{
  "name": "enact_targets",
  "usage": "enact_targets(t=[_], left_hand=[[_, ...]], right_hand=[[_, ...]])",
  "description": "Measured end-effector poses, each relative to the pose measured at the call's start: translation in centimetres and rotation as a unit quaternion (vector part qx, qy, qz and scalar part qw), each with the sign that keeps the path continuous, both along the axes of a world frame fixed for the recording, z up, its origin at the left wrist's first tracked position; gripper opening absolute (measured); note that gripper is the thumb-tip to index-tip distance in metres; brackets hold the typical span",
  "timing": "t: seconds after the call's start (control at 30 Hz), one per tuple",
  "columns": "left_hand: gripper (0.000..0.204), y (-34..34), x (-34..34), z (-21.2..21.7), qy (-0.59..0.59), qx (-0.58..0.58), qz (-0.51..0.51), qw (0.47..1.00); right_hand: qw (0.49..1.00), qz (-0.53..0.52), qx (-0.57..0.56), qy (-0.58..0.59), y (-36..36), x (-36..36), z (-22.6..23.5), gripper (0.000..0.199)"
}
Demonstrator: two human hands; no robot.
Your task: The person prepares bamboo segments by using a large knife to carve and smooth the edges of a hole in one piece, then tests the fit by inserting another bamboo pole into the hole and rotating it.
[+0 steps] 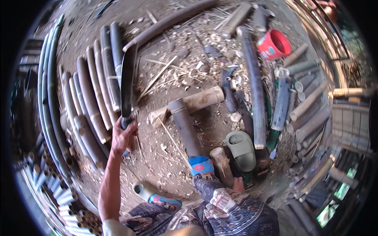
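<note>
My left hand (125, 133) is wrapped round the handle of a machete (126, 78), its long dark curved blade pointing away from me. Only part of my right hand (239, 184) shows, low beside a short wooden stump (221, 165); the rest is hidden behind my patterned trouser leg, so what it holds cannot be made out. A length of brown bamboo (186, 128) slants between my legs, its far end propped on a pale notched log (201, 101). My blue-socked foot (202, 165) presses on the near end of the bamboo.
Bamboo poles (88, 90) lie in rows at left, with cut pieces (307, 106) piled at right. An olive slipper (241, 150) lies off the foot near the stump. Beyond are a red bucket (274, 44) and a long dark pole (252, 90). Wood chips (185, 82) litter the dirt.
</note>
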State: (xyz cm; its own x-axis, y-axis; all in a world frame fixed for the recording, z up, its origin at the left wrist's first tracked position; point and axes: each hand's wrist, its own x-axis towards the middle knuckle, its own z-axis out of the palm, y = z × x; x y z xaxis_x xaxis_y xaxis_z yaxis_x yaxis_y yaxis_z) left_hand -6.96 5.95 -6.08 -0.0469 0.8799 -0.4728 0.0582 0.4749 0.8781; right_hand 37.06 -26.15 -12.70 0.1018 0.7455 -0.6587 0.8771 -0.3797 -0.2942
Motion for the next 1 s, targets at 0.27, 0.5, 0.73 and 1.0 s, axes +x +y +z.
enact_targets(t=[0.27,0.5,0.73,1.0], left_hand=[[0.073,4.1,-0.6,1.2,0.412,0.015,-0.301,0.86],[0.079,4.8,-1.6,0.4,0.496,-0.029,-0.407,0.766],[0.079,3.8,-2.4,-0.5,0.478,-0.041,-0.405,0.778],[0.079,3.4,-2.1,-1.0,0.499,-0.057,-0.411,0.761]], right_hand=[[0.97,-0.179,-0.139,0.087,7.2,2.7,7.4,0.089],[0.938,-0.056,0.114,0.322,21.2,5.5,12.7,0.104],[0.891,-0.115,0.1,0.427,31.2,1.0,18.9,0.095],[0.885,-0.093,0.09,0.448,34.1,-3.3,20.3,0.094]])
